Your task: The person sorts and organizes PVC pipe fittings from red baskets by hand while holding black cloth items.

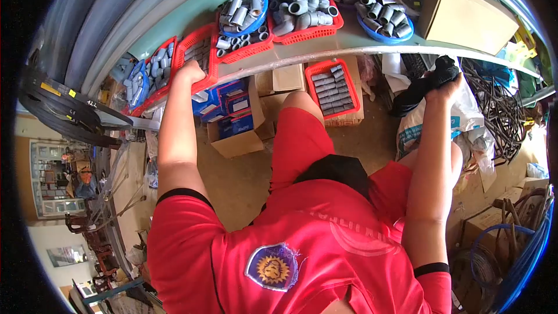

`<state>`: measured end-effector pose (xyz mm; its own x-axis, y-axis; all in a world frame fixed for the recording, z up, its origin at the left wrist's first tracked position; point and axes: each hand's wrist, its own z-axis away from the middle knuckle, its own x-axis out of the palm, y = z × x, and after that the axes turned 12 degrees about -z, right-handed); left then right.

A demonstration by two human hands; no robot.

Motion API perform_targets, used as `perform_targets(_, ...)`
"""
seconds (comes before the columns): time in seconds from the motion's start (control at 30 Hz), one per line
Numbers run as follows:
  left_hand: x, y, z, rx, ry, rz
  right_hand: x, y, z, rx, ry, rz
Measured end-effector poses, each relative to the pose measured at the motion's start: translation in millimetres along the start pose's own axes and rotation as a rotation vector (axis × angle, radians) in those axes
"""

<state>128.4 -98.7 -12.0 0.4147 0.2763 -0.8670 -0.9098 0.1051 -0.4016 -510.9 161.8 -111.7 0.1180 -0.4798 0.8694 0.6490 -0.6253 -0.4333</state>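
Observation:
My left hand (192, 72) is closed on the near side of a red plastic basket (207, 74) at the shelf's front edge; the fingertips are partly hidden. Grey pipe fittings (198, 52) lie in rows inside that basket. Out to the right, my right hand (449, 88) grips a bunched black cloth (427, 86), which hangs to the left above a white plastic bag (468, 113). Between my arms, lower than the shelf, another red basket (356, 97) holds rows of grey fittings (333, 90) and rests on a cardboard box.
Along the shelf (349, 46) stand red baskets and blue baskets (395, 39) of grey fittings, plus a cardboard box (471, 14). Below it, an open carton (239, 144) holds blue boxes. Black hoses (494, 107) lie at right; coiled black pipe (70, 107) hangs left.

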Motion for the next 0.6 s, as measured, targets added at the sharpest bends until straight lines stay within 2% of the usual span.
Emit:
perform_targets(0.03,-0.3,0.7,1.1,0.054,0.016,-0.008,3.0,-3.4,2.1,0.003,-0.008,-0.016)
perform_targets(0.13,-17.0,8.7,6.1,-0.02,-0.198,0.009,9.4,-17.8,3.5,0.007,-0.031,-0.051)
perform_targets(0.17,-6.3,-0.6,-7.0,0.003,-0.19,0.048,10.2,-20.4,4.9,-0.021,-0.005,-0.024)
perform_targets(0.27,-23.6,1.5,17.0,-0.003,-0.279,0.205,11.1,-27.6,7.8,0.01,-0.083,-0.013)
perform_targets(0.3,-12.2,-9.4,2.9,-0.021,-0.303,0.229,15.2,-28.5,10.3,0.011,-0.086,-0.06)
perform_targets(0.37,36.0,-40.4,-43.2,0.07,-0.286,0.262,17.5,-26.5,11.0,0.006,-0.046,-0.048)
perform_targets(0.4,27.3,-33.2,-23.4,0.094,-0.267,0.388,19.4,-32.5,6.1,-0.023,-0.024,-0.036)
perform_targets(0.47,52.4,-44.8,-38.0,0.106,-0.249,0.585,-7.7,-25.5,-22.2,0.057,-0.049,-0.08)
perform_targets(0.5,30.8,-22.9,0.0,0.076,-0.247,0.744,3.7,-18.8,-9.7,0.024,-0.001,-0.159)
perform_targets(0.53,42.7,-40.9,-9.2,0.165,-0.33,0.953,16.7,-12.4,4.0,-0.012,0.044,-0.236)
perform_targets(0.57,58.0,-49.4,-18.4,0.202,-0.271,1.05,-1.1,2.2,-20.2,-0.036,0.025,-0.368)
perform_targets(0.6,65.1,-59.0,-26.1,0.178,-0.264,1.06,16.0,-4.9,-2.7,-0.083,0.172,-0.236)
